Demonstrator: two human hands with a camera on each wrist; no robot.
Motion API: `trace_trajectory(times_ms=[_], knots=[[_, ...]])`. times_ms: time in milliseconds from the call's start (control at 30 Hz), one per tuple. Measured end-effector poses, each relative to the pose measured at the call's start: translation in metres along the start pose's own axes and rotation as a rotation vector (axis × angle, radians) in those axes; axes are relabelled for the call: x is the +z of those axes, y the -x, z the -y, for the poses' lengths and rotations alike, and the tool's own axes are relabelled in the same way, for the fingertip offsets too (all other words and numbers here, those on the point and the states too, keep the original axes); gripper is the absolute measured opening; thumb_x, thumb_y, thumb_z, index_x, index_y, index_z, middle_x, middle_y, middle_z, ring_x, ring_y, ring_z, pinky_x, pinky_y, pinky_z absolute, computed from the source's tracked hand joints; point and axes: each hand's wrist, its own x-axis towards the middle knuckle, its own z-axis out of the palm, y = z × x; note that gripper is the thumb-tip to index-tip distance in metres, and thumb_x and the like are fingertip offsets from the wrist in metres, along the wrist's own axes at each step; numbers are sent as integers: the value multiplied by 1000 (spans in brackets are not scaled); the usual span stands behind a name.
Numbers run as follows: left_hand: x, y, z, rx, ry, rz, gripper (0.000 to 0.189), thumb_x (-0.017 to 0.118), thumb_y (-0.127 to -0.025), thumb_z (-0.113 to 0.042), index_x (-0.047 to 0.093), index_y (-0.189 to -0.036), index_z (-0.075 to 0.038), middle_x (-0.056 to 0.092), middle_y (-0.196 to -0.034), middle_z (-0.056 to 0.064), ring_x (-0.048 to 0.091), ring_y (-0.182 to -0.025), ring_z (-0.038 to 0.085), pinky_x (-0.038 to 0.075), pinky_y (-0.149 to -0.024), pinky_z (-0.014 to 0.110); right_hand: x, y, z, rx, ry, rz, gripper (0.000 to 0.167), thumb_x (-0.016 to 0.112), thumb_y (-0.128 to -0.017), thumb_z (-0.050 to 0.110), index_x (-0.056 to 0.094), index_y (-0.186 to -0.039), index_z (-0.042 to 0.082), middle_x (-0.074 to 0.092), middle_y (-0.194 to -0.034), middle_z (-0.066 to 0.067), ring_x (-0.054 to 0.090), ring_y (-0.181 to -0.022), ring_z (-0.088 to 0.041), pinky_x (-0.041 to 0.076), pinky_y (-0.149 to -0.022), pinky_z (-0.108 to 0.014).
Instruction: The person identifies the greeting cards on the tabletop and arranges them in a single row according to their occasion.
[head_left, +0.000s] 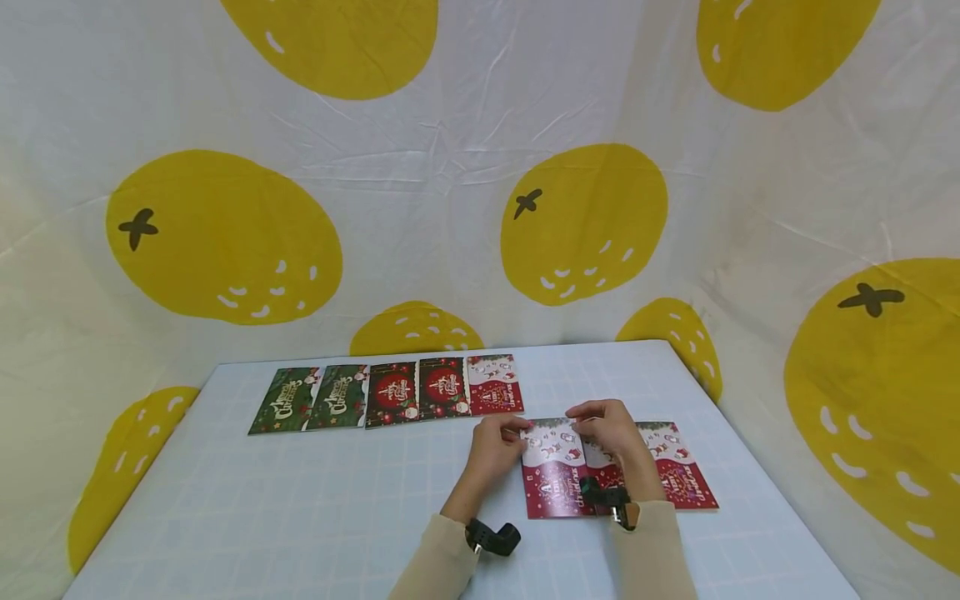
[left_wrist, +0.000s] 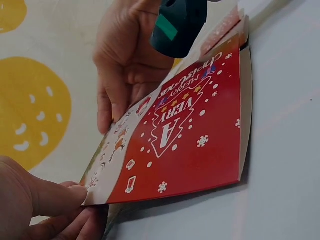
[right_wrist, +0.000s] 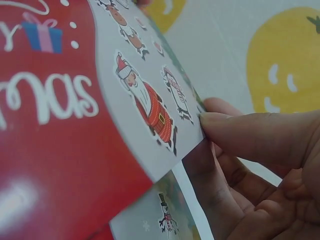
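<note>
Both hands hold one red-and-white Christmas card (head_left: 553, 483) by its upper corners, at the right of the table. My left hand (head_left: 491, 454) pinches the upper left corner, thumb (left_wrist: 70, 196) on the printed front and fingers behind. At the upper right corner my right hand (head_left: 617, 433) pinches it likewise, its thumb (right_wrist: 250, 135) on the front face. The left wrist view shows the card tilted, its lower edge close over the table. Two matching cards lie to its right: one (head_left: 597, 456) partly hidden by the card and right hand, another (head_left: 682, 475) beyond the right forearm.
Toward the back left runs a row of cards: two green ones (head_left: 285, 404), two dark red ones (head_left: 392, 396) and a red-and-white one (head_left: 495, 392) at its right end. The pale table (head_left: 300, 517) meets a white curtain (head_left: 420, 208) printed with yellow fruit.
</note>
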Motion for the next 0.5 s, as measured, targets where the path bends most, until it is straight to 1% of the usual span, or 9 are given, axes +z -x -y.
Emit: trace_trajectory(times_ms=[233, 367, 500], knots=[[0, -1, 2, -27, 52, -25, 27, 73, -88, 7, 82, -105, -11, 72, -102, 2, 62, -72, 12, 54, -60, 27, 0, -2, -1, -15, -25, 12, 17, 69, -95, -4, 77, -109, -3, 70, -94, -11, 63, -88, -22, 51, -79, -31], [0, -1, 3, -25, 67, -48, 30, 73, -86, 9, 83, -104, -12, 71, -101, 2, 61, -68, 11, 51, -58, 26, 1, -2, -1, -19, -48, 13, 17, 71, -94, -3, 76, -110, -4, 72, -95, -11, 65, -87, -21, 53, -79, -31], [0, -2, 2, -28, 91, -81, 32, 72, -83, 12, 83, -103, -11, 71, -99, 4, 61, -66, 12, 50, -56, 26, 1, -2, -1, -18, -68, 12, 18, 73, -94, -3, 76, -111, -4, 74, -97, -11, 68, -87, -20, 55, -80, -31]])
